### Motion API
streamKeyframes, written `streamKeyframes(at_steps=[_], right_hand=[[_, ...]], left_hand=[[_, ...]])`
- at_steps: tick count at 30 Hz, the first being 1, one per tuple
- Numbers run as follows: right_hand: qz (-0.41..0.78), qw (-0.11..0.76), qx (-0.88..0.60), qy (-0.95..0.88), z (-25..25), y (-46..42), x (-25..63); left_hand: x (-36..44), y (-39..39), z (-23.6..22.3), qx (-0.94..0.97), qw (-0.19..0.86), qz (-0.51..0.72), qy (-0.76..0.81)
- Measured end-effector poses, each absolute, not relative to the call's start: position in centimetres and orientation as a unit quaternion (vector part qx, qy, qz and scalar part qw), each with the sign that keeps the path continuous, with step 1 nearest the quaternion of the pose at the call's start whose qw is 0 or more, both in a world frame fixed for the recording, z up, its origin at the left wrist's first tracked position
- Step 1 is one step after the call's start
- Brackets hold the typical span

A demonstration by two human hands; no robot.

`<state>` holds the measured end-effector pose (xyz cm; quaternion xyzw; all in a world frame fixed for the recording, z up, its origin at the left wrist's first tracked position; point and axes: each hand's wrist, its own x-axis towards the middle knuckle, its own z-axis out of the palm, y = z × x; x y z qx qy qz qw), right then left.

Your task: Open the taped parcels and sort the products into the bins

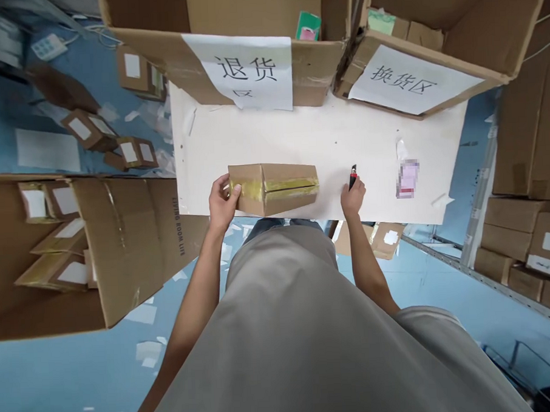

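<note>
A small brown cardboard parcel [276,186] sealed with yellowish tape lies on the white table [299,138] near its front edge. My left hand [222,202] grips the parcel's left end, thumb on top. My right hand [353,198] is closed around a small red and black cutter [353,177], whose tip points away from me, a short way right of the parcel.
Two big open cartons with paper signs stand at the table's back, one on the left [250,61] and one on the right [415,72]. A large carton [76,251] full of small parcels sits at my left. More boxes [527,243] are stacked on the right. Parcels litter the blue floor.
</note>
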<state>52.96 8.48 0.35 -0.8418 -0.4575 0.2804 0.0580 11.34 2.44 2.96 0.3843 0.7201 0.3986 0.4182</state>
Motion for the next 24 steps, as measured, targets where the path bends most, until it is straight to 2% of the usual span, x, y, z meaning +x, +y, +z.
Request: streamKeyframes(at_steps=[5, 7, 13, 19, 24], right_hand=[[0.578, 0.212, -0.697, -0.368, 1.6, 7.4, 46.7], [0.634, 0.242, -0.645, -0.349, 2.6, 6.7, 44.8], [0.598, 0.303, -0.644, -0.369, 5.1, 4.8, 45.3], [0.504, 0.357, -0.7, -0.358, 5.2, 4.8, 47.6], [0.479, 0.343, -0.691, -0.42, 6.1, 6.2, 47.6]], left_hand=[[9.9, 2.4, 2.0, 0.278, 0.448, 0.415, 0.741], [9.9, 2.4, 1.5, 0.25, 0.46, 0.407, 0.749], [13.3, 4.4, 0.4, 0.241, 0.498, 0.374, 0.744], [16.3, 6.5, 2.0, 0.243, 0.481, 0.377, 0.753], [15.6, 5.0, 4.4, 0.3, 0.481, 0.387, 0.727]])
